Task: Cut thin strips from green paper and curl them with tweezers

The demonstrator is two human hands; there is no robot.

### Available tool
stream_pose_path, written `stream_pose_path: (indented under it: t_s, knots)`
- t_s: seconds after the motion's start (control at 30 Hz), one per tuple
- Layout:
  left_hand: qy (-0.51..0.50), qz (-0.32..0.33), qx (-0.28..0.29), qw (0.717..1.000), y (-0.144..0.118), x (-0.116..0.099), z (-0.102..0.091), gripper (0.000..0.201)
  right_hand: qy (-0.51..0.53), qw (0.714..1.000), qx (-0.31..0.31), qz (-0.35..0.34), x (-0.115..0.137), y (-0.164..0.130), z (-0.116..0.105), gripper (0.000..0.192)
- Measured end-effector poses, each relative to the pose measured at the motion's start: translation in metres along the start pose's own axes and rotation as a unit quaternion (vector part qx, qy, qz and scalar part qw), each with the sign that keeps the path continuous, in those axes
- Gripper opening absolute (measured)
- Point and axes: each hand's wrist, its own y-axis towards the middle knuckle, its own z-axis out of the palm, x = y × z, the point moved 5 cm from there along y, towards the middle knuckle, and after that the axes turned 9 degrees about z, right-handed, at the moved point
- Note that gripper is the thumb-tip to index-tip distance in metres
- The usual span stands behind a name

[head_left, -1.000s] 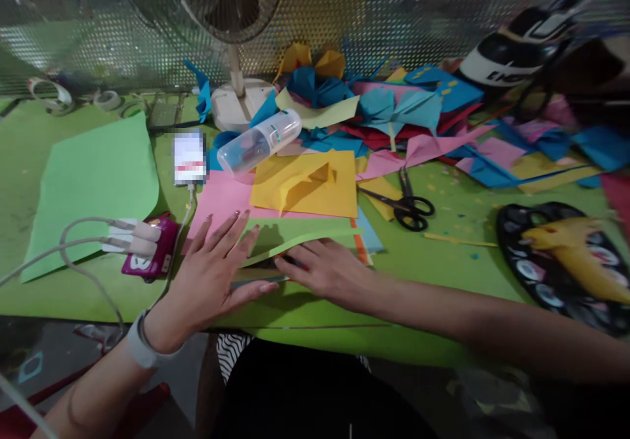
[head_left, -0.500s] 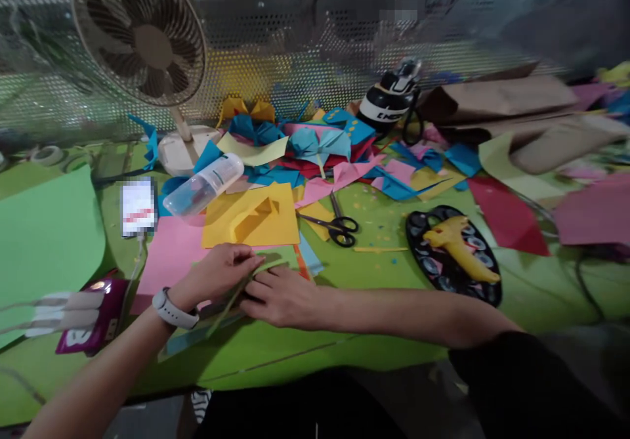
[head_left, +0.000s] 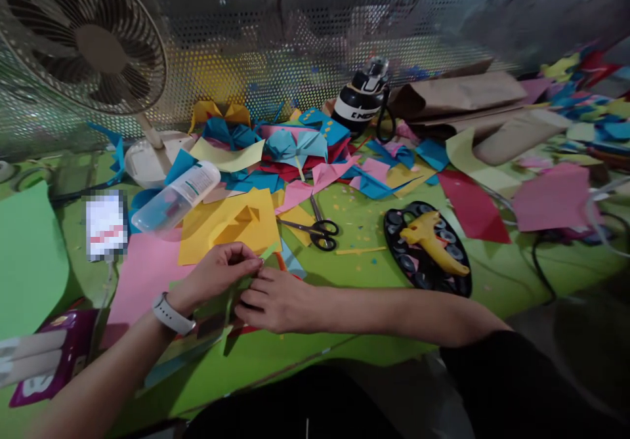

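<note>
My left hand [head_left: 219, 273], with a pale wristband, pinches a narrow green paper strip [head_left: 269, 250] between thumb and forefinger. Close against it, my right hand [head_left: 278, 300] has its fingers curled on the same strip, whose lower end hangs toward the table edge. The exact grip of the right fingertips is partly hidden. Beneath both hands lie stacked coloured sheets, among them a pink sheet [head_left: 142, 275]. Just beyond is a yellow sheet [head_left: 197, 229] with a folded yellow piece on it. Black-handled scissors [head_left: 322, 234] rest to the right of it.
A clear plastic bottle [head_left: 177, 196] lies on its side near a fan [head_left: 103, 48]. A phone [head_left: 105, 224] is at the left. A black palette [head_left: 394, 245] holds a yellow glue gun [head_left: 436, 245]. Paper scraps, a black bottle [head_left: 357, 107] and brown paper [head_left: 462, 94] line the back.
The view has shifted right, so the table things sit further left. My hands stay together on the green strip, which now hangs more steeply below them.
</note>
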Motion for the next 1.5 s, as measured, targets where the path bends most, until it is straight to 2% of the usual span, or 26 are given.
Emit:
stream_pose_path:
  t_s: [0.1, 0.17, 0.27, 0.33, 0.37, 0.4, 0.47, 0.63, 0.8, 0.97, 1.03, 1.1, 1.17, 1.23, 1.3, 1.4, 1.5]
  knots:
    - [-0.104, -0.026, -0.033, 0.994, -0.002, 0.001, -0.003, 0.023, 0.053, 0.998, 0.026, 0.003, -0.007, -0.01, -0.014, 0.02]
    - [-0.158, -0.049, -0.055, 0.985, -0.005, 0.002, -0.006, 0.025, 0.079, 0.995, 0.03, 0.05, -0.023, -0.022, -0.03, 0.026]
    - [-0.182, -0.079, -0.086, 0.976, -0.01, 0.006, -0.013, 0.026, -0.022, 0.972, 0.024, 0.231, -0.068, -0.049, -0.055, 0.022]
    - [-0.192, -0.098, -0.104, 0.971, -0.014, 0.01, -0.016, 0.025, -0.105, 0.92, 0.095, 0.365, -0.099, -0.07, -0.062, 0.023]
    - [-0.198, -0.105, -0.111, 0.968, -0.015, 0.013, -0.017, 0.024, -0.126, 0.898, 0.147, 0.394, -0.109, -0.078, -0.061, 0.024]
    - [-0.204, -0.109, -0.117, 0.966, -0.016, 0.015, -0.018, 0.024, -0.132, 0.882, 0.199, 0.406, -0.116, -0.084, -0.059, 0.026]
    - [-0.22, -0.11, -0.122, 0.962, -0.018, 0.018, -0.017, 0.025, -0.143, 0.861, 0.251, 0.418, -0.123, -0.089, -0.054, 0.027]
    - [-0.226, -0.095, -0.121, 0.962, -0.021, 0.021, -0.014, 0.028, -0.135, 0.861, 0.269, 0.411, -0.12, -0.077, -0.049, 0.028]
    - [-0.192, -0.091, -0.117, 0.97, -0.025, 0.014, -0.013, 0.027, -0.104, 0.822, 0.348, 0.44, -0.118, -0.079, -0.043, 0.029]
    - [-0.208, -0.085, -0.114, 0.968, -0.026, 0.014, -0.012, 0.026, -0.06, 0.798, 0.367, 0.474, -0.126, -0.09, -0.056, 0.019]
    - [-0.222, -0.088, -0.116, 0.964, -0.026, 0.016, -0.012, 0.023, -0.013, 0.79, 0.349, 0.504, -0.133, -0.096, -0.066, 0.015]
    - [-0.223, -0.096, -0.119, 0.963, -0.027, 0.018, -0.011, 0.021, 0.066, 0.772, 0.3, 0.556, -0.139, -0.1, -0.075, 0.017]
    - [-0.216, -0.101, -0.123, 0.963, -0.028, 0.018, -0.011, 0.02, 0.211, 0.732, 0.237, 0.602, -0.14, -0.099, -0.074, 0.025]
    - [-0.218, -0.097, -0.133, 0.962, -0.029, 0.018, -0.011, 0.019, 0.389, 0.66, 0.193, 0.613, -0.13, -0.091, -0.059, 0.035]
    - [-0.235, -0.09, -0.147, 0.957, -0.03, 0.019, -0.011, 0.018, 0.514, 0.584, 0.195, 0.597, -0.111, -0.078, -0.035, 0.041]
    - [-0.263, -0.092, -0.17, 0.945, -0.032, 0.023, -0.01, 0.014, 0.6, 0.52, 0.213, 0.569, -0.084, -0.059, -0.003, 0.047]
    - [-0.284, -0.102, -0.195, 0.933, -0.032, 0.027, -0.009, 0.013, 0.635, 0.473, 0.255, 0.555, -0.065, -0.052, 0.014, 0.05]
